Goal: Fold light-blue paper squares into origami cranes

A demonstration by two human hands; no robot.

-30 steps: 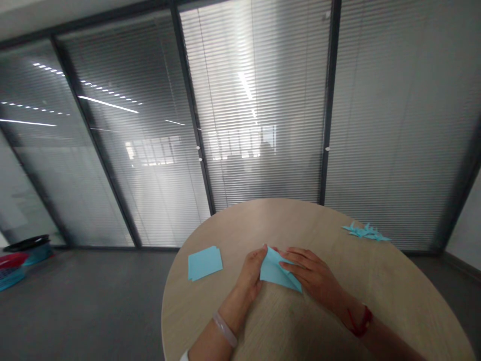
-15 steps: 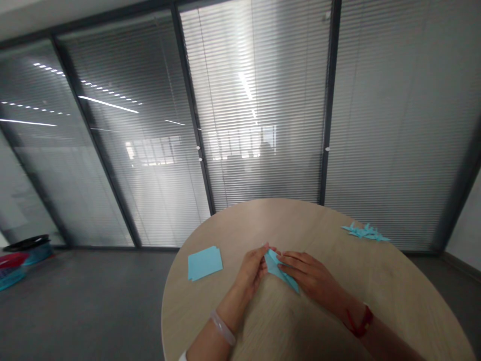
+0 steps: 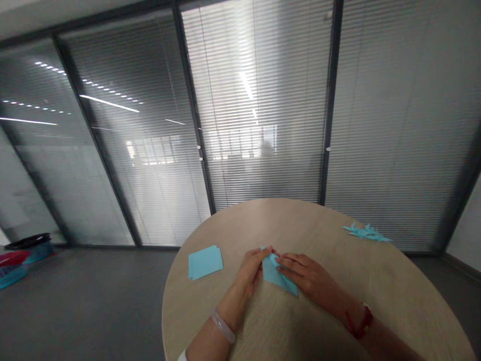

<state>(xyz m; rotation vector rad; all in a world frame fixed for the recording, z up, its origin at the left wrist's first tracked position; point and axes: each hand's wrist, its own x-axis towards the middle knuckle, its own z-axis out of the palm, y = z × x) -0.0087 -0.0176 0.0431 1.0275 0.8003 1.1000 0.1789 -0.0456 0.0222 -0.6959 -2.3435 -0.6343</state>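
A folded sheet of blue paper [image 3: 278, 278] lies tilted between my hands near the middle of the round table. My left hand [image 3: 252, 269] grips its far left edge, thumb at the upper corner and the other fingers partly hidden behind the sheet. From the right, my right hand [image 3: 306, 275] rests its fingers on the paper's right side, fingertips touching the folded layer. Its thumb is hidden from view. Left of my hands sits a stack of flat blue paper sheets [image 3: 205, 262], slightly out of line.
Several small folded blue paper pieces [image 3: 366, 232] are heaped at the right far edge of the wooden table [image 3: 278, 215]. Glass panels with blinds [image 3: 266, 175] stand behind it. On the floor at far left are a black-rimmed blue container [image 3: 33, 246] and a red-and-blue one [image 3: 13, 268].
The blue paper has turned between my hands and now shows a wider face toward me. Both hands have stayed almost in place, with my left thumb shifted slightly along the upper corner.
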